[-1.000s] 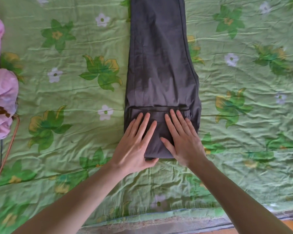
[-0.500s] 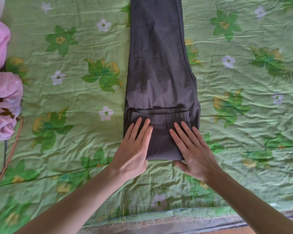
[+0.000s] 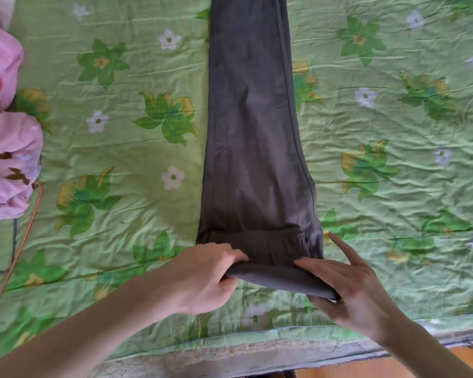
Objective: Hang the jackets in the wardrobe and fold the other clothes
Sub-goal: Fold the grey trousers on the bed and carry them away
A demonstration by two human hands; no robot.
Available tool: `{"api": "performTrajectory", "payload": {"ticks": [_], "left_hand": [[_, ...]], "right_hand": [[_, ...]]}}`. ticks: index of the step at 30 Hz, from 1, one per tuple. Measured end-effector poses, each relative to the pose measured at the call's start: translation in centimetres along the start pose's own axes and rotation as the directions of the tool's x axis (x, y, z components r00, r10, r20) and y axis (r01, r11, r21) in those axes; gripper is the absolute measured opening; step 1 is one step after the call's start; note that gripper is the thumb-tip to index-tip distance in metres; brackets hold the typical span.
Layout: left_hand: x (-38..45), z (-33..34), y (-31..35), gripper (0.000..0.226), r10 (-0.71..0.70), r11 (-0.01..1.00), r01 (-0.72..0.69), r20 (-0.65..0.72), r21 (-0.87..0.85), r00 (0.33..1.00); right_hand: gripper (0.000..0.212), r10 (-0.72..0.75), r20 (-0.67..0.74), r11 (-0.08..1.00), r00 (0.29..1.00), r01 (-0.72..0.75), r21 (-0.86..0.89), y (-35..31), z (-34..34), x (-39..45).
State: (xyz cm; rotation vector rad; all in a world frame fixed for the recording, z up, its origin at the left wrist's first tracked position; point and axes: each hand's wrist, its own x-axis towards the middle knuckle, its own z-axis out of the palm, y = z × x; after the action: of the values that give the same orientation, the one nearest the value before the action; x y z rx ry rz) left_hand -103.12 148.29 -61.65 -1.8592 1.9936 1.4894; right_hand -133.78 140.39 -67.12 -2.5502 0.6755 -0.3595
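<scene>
Grey trousers [image 3: 254, 132] laid lengthwise down the middle of a green flowered bedspread [image 3: 115, 159], legs running off the top edge, near end folded over into a thick roll. Left hand [image 3: 205, 276] gripping the left end of that roll, fingers curled over its top, thumb beneath. Right hand [image 3: 350, 293] holding the right end, thumb laid along the top of the fold, palm under it, forefinger stretched out past the trousers' right edge. Roll raised slightly off the bedspread. Pink clothes [image 3: 8, 165] heaped at the left edge, with a thin copper-coloured hanger [image 3: 22, 236] poking out below them. Wooden floor [image 3: 448, 358] at bottom right
</scene>
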Motion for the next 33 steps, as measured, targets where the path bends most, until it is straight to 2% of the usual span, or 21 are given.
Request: {"api": "performTrajectory", "payload": {"ticks": [3, 6, 9, 10, 12, 14, 16, 18, 19, 22, 24, 26, 28, 31, 33], "left_hand": [[-0.5, -1.7, -0.4, 0.018, -0.030, 0.934, 0.050, 0.062, -0.354, 0.998], [-0.2, -2.4, -2.1, 0.010, -0.111, 0.825, 0.021, -0.126, -0.564, 0.986], [0.6, -1.9, -3.5, 0.033, -0.291, 0.712, -0.038, -0.344, -0.701, 0.892], [0.8, -1.5, -3.8, 0.040, -0.371, 0.652, -0.046, -0.370, -0.757, 0.852], [1.4, -0.4, -3.9, 0.045, -0.502, 0.474, -0.078, -0.343, -0.877, 0.794], [2.2, 0.7, -4.2, 0.047, -0.558, 0.270, -0.114, -0.252, -0.956, 0.791], [2.8, 1.1, -4.5, 0.061, -0.576, 0.155, -0.151, -0.214, -0.976, 0.789], [3.1, 1.3, -5.0, 0.066, -0.573, 0.166, -0.192, -0.253, -0.967, 0.780], [3.4, 1.6, -5.2, 0.064, -0.555, 0.212, -0.181, -0.271, -0.960, 0.786], [3.7, 1.7, -4.0, 0.033, -0.440, 0.448, -0.142, -0.356, -0.883, 0.824], [4.1, 1.9, -4.1, 0.020, -0.373, 0.595, -0.145, -0.431, -0.790, 0.822], [4.6, 2.2, -4.3, 0.018, -0.360, 0.668, -0.146, -0.489, -0.729, 0.794], [5.3, 2.8, -4.9, 0.032, -0.383, 0.734, -0.110, -0.542, -0.670, 0.748], [6.6, 3.3, -5.1, 0.028, -0.460, 0.805, 0.047, -0.573, -0.591, 0.678], [7.5, 3.1, -5.5, 0.024, -0.516, 0.801, 0.144, -0.547, -0.581, 0.659]], "right_hand": [[0.029, 0.221, -0.023, 0.941, 0.975, -0.207, 0.267, -0.6, -1.6, 0.4], [0.030, 0.429, -0.034, 0.795, 0.902, -0.360, 0.488, -1.0, -3.1, 1.8], [0.038, 0.514, 0.058, 0.634, 0.856, -0.424, 0.646, -0.5, -3.2, 3.2], [0.035, 0.540, 0.121, 0.576, 0.833, -0.471, 0.669, -0.5, -2.8, 4.0], [0.018, 0.599, 0.194, 0.535, 0.777, -0.568, 0.625, 0.2, -1.3, 5.3], [0.011, 0.653, 0.197, 0.522, 0.731, -0.623, 0.583, 1.0, -0.2, 6.6], [0.018, 0.680, 0.170, 0.529, 0.713, -0.638, 0.560, 1.5, 0.3, 7.7], [0.026, 0.689, 0.111, 0.569, 0.716, -0.630, 0.529, 1.9, 0.7, 8.2], [0.027, 0.696, 0.076, 0.583, 0.714, -0.623, 0.522, 2.1, 1.0, 8.2], [0.030, 0.727, -0.017, 0.590, 0.687, -0.611, 0.528, 2.6, 1.8, 8.3], [0.030, 0.743, -0.041, 0.596, 0.668, -0.632, 0.495, 2.9, 2.1, 8.5], [0.025, 0.760, -0.054, 0.593, 0.647, -0.658, 0.464, 3.1, 2.3, 8.9], [0.028, 0.774, -0.073, 0.590, 0.628, -0.675, 0.443, 3.3, 2.4, 9.3], [0.031, 0.774, -0.059, 0.600, 0.630, -0.700, 0.387, 4.1, 3.0, 9.8], [0.031, 0.782, -0.059, 0.597, 0.620, -0.721, 0.352, 4.8, 3.7, 9.8]]}}
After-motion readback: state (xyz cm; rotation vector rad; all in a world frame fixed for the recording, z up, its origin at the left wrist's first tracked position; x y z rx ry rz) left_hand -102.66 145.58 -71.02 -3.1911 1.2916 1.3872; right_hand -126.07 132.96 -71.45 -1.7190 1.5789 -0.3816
